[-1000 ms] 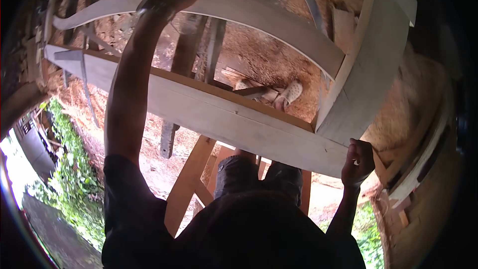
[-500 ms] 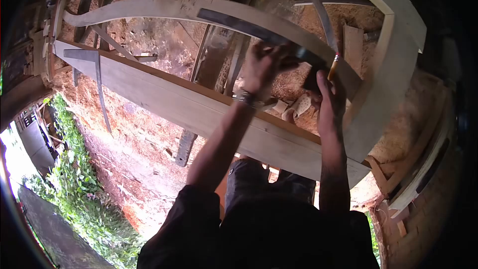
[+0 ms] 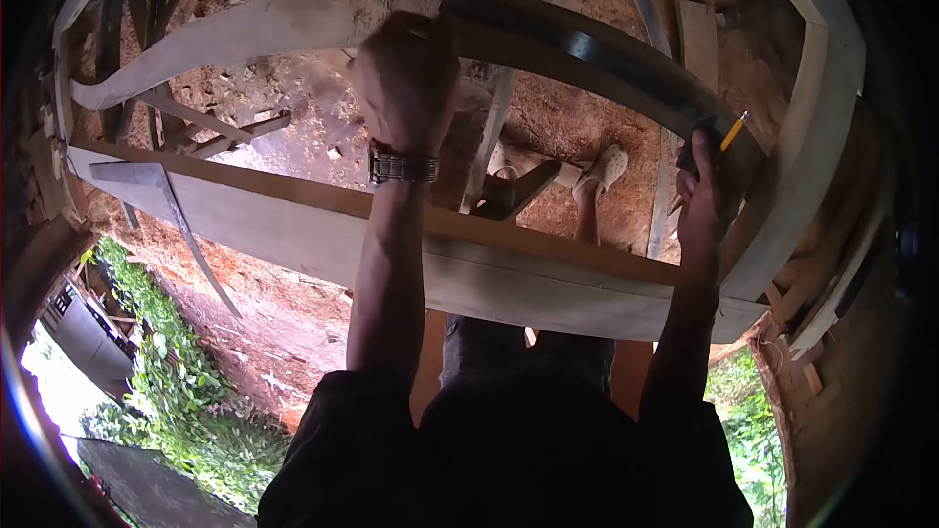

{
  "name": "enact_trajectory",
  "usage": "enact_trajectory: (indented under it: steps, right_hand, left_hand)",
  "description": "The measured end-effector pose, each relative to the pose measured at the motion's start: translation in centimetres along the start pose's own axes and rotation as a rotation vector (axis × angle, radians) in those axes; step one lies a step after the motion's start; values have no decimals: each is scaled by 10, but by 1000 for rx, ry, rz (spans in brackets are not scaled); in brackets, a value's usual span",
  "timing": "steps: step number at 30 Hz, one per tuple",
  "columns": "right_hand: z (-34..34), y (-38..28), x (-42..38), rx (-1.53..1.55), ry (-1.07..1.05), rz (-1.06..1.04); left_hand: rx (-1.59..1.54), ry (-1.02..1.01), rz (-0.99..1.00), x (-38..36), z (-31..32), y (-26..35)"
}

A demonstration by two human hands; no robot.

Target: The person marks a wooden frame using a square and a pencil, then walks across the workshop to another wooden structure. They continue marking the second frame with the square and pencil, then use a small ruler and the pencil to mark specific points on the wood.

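Observation:
A long dark metal square point(image 3: 587, 47) lies along the curved wooden piece point(image 3: 284, 24). My left hand point(image 3: 406, 88), with a metal-band watch at its wrist, is closed over the curved piece beside the square's left end; what its fingers hold is hidden. At the other end, my right hand point(image 3: 709, 191) grips the short dark leg of the square. A yellow pencil point(image 3: 734, 130) sticks up from the same hand. Nearer to me, a long straight board point(image 3: 528, 284) runs across the frame.
Another metal square point(image 3: 137, 173) hangs over the board's left end. A pale curved frame piece point(image 3: 822, 156) joins the board at the right. Beyond the board, sandal-clad feet point(image 3: 611, 166) stand on wood-littered ground among loose sticks point(image 3: 186, 117). Green plants point(image 3: 186, 372) grow at lower left.
Both hands have moved apart, the left one up and to the left, the right one to the right. The dark square has shifted right and up, and the whole view has shifted slightly.

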State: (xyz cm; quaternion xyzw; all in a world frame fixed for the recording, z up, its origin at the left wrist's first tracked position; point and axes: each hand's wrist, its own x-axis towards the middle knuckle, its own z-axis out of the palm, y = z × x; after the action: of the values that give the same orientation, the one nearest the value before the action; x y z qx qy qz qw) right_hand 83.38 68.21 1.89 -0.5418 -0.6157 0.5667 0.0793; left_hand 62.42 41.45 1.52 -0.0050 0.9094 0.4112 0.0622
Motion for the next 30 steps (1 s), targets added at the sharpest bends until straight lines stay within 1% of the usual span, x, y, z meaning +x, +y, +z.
enact_trajectory:
  steps: [1,4,7,10,13,19,22,25,28,29,30]
  right_hand:
    - [0,5,3,-67,35,-55]
    - [-3,6,8,-83,55,-35]
    - [-5,-1,6,-57,0,-3]
    - [5,-12,1,-60,12,-64]
    - [6,-12,2,-99,63,-70]
    - [4,-20,1,-112,21,-64]
    - [7,-20,4,-160,103,-67]
    - [3,-19,8,-160,73,-95]
    - [0,-22,9,-105,13,-35]
    - [0,-20,9,-87,45,-39]
    - [2,-23,6,-105,48,-63]
  left_hand:
    - [159,162,153,3,1,-3]
    - [102,234,108,4,2,0]
    - [32,237,149,7,10,-11]
    - [51,268,201,6,11,-13]
    - [52,249,224,6,10,-19]
    - [20,228,240,6,8,-20]
    - [37,227,252,5,7,-20]
    - [58,216,274,6,6,-21]
    - [98,235,312,8,7,-26]
    - [93,240,358,10,9,-30]
    - [75,227,348,9,8,-32]
